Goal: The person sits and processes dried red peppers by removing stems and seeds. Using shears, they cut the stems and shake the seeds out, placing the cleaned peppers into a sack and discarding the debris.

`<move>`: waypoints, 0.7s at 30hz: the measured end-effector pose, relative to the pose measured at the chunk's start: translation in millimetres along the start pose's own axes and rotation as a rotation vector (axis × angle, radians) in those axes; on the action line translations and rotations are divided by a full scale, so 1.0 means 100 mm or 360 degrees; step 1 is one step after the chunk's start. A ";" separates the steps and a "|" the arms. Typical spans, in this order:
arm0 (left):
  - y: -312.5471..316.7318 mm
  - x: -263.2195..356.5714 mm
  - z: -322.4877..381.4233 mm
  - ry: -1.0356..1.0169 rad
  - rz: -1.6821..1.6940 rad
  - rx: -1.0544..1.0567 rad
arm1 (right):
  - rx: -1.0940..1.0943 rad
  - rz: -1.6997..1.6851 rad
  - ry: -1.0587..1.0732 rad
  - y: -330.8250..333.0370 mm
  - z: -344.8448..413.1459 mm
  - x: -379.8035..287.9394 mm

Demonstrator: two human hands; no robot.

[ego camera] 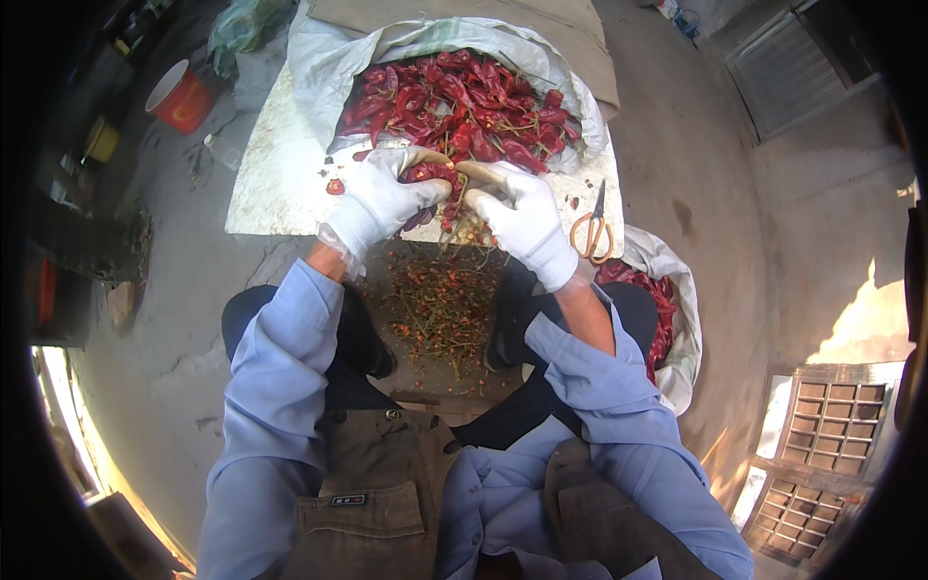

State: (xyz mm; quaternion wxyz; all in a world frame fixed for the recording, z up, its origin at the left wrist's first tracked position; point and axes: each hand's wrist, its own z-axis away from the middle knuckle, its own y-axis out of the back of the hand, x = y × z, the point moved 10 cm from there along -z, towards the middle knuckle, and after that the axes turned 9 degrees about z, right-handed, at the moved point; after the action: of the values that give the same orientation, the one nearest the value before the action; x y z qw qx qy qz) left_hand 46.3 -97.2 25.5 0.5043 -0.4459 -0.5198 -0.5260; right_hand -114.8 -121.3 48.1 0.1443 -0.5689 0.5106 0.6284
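My left hand [395, 190], in a white glove, is closed around dried red chili peppers [429, 172] over the near part of a white board [279, 174]. Close beside it, my right hand [518, 210], gloved too, has its fingertips at the stems of these peppers; whether it grips a stem is unclear. Just beyond both hands, a white woven sack [319, 94] lies with its mouth towards me, full of dried red peppers [464, 101]. Scissors with orange handles [596, 228] rest at the board's right edge, blades pointing away.
Cut stems and pepper caps [442, 308] are heaped on the floor between my feet. A second sack [685, 348] of red peppers stands by my right leg. A red bucket [185, 101] and a plastic bottle [223, 151] are at the left.
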 end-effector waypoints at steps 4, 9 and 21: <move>-0.10 -0.02 -0.02 0.0028 -0.0222 -0.0069 | 0.0301 0.0325 0.0351 0.17 0.05 -0.26; -0.24 0.03 0.00 0.0005 -0.0065 -0.0229 | 0.0354 0.0438 0.0275 0.22 0.07 -0.21; -0.31 0.19 0.07 -0.0161 -0.0109 -0.0306 | 0.0380 -0.0569 -0.0262 0.14 0.15 0.15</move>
State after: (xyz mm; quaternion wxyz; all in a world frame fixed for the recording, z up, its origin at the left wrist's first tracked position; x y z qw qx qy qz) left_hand 13.5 -92.8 42.3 0.4140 -0.5003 -0.5067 -0.5672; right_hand -138.5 -121.7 39.5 0.3607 -0.5759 0.4588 0.5724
